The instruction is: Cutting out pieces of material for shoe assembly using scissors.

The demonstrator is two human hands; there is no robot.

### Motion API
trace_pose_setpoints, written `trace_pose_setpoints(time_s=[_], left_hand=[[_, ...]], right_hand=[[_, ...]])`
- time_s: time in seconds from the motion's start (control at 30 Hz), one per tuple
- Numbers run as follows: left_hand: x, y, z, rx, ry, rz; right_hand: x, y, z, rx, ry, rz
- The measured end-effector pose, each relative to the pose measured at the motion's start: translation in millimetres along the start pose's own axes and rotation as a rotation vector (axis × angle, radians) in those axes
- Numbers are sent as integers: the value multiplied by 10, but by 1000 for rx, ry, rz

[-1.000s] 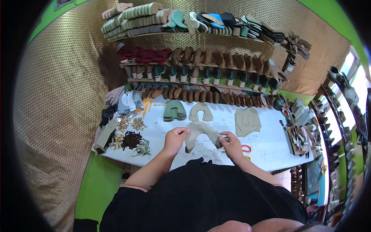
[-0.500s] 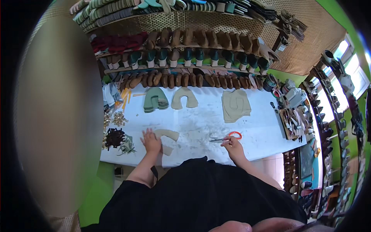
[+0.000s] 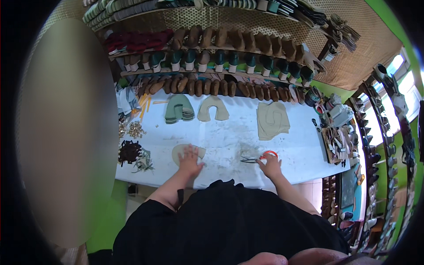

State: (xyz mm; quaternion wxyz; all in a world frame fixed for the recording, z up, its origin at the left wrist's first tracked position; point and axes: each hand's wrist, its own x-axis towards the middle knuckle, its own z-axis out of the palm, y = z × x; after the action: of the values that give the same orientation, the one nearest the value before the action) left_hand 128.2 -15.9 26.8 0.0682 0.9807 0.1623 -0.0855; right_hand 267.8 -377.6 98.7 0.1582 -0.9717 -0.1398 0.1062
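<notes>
My left hand (image 3: 191, 162) lies with its fingers spread on a curved beige piece of material (image 3: 177, 154) near the front of the table. The palm and fingers cover much of that piece. To the right, a pair of scissors (image 3: 250, 159) with red handles and dark blades slightly apart lies on the white cover. My right hand (image 3: 271, 167) rests by the handles, fingers loosely stretched over them and thumb apart. The fingertips partly hide the handles.
Farther back lie a green stack of U-shaped pieces (image 3: 179, 110), a beige U-shaped piece (image 3: 213, 109) and a beige stack (image 3: 272, 120). Dark strips (image 3: 130, 151) and small metal bits (image 3: 136, 130) sit at left. Shoes (image 3: 219, 60) line the shelves behind; a tool rack (image 3: 336, 145) stands right.
My left hand has slid right onto the curved beige piece, which has turned. My right hand has loosened from the scissors' handles and its fingers have spread.
</notes>
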Motion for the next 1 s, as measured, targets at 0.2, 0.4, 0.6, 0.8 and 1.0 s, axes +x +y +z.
trace_pose_setpoints(time_s=[0.2,0.4,0.6,0.8,1.0], left_hand=[[-340,310,165,-54,-49,404],[-521,35,234,-27,29,377],[-624,-204,232,-130,97,29],[-516,-483,-97,-114,-17,-48],[-314,-504,-87,-90,140,-308]], right_hand=[[173,437,139,-291,-209,27],[171,560,303,-325,-183,-40],[136,748,494,-340,-27,-303],[86,740,471,-266,-46,-270],[99,769,491,-237,-35,-330]])
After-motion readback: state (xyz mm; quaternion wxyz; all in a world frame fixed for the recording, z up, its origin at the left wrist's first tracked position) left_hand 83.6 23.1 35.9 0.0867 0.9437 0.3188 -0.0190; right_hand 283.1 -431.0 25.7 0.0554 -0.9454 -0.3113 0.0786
